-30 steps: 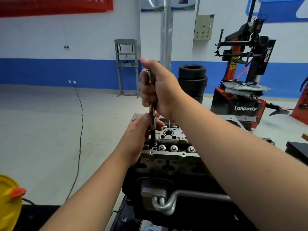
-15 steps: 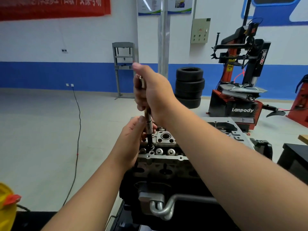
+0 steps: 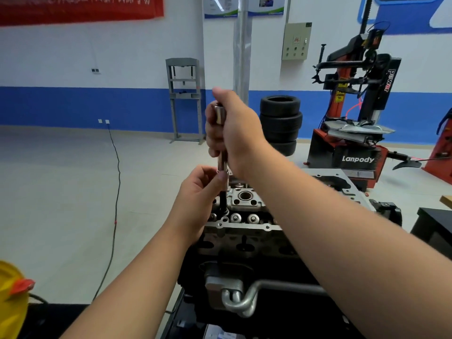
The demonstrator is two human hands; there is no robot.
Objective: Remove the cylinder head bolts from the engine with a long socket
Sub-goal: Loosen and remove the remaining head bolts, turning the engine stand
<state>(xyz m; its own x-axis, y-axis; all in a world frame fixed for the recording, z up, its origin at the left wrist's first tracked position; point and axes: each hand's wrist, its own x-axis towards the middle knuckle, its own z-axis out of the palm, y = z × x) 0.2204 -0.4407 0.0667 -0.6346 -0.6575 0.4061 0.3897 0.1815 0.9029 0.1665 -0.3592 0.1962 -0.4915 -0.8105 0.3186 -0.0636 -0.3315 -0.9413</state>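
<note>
Steel long socket stands upright on the cylinder head, both hands' grip around it.

Tyre stack, tyre changer, grey press frame by wall.

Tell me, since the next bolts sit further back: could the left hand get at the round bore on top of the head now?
Probably yes: the left hand pinches the long socket just beside that bore, nothing lies between, though it must let go first.

At about two o'clock, the red and black tire machine says "Lanpody" in white on its base and "Power" on its tall arm.
</note>
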